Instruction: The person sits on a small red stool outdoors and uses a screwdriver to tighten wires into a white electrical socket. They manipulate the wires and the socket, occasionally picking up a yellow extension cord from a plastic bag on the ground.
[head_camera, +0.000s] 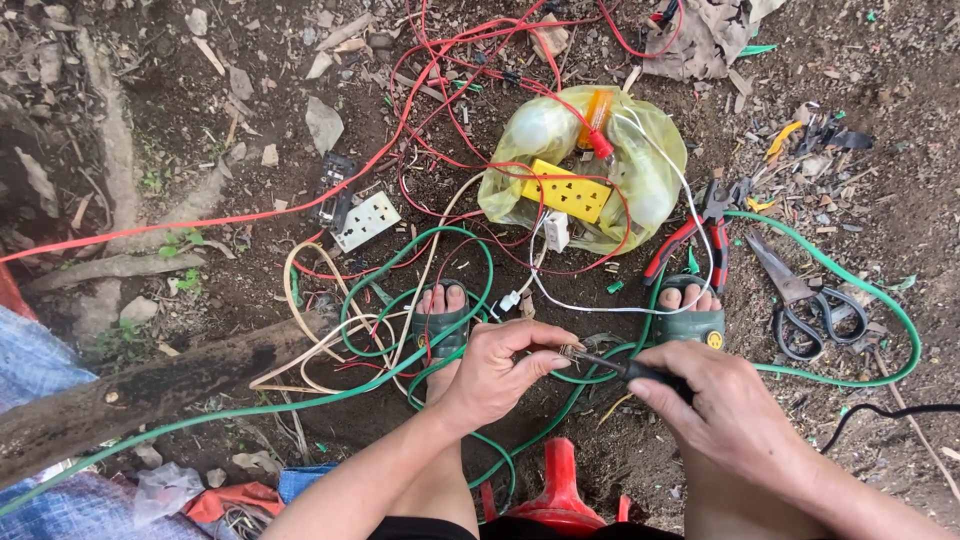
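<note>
The left hand (497, 368) pinches a small metal-tipped wire end (571, 351) between thumb and fingertips, steadying it so the tool can meet it. The right hand (727, 405) is closed around the black handle of a screwdriver (625, 368), whose shaft lies nearly level and points left, its tip touching the pinched end; the grip looks set for turning or pressing. Both hands work low between the person's sandalled feet, over bare dirt. A green cable (840, 275) loops around the feet and runs under the hands. Just beyond the right foot lie red-handled pliers (690, 240) and, to their right, scissors (800, 305), near at hand. Farther out sit a yellow socket block (568, 190) on a yellowish plastic bag (650, 170), a white socket plate (366, 220), and tangled red wires (450, 90).
</note>
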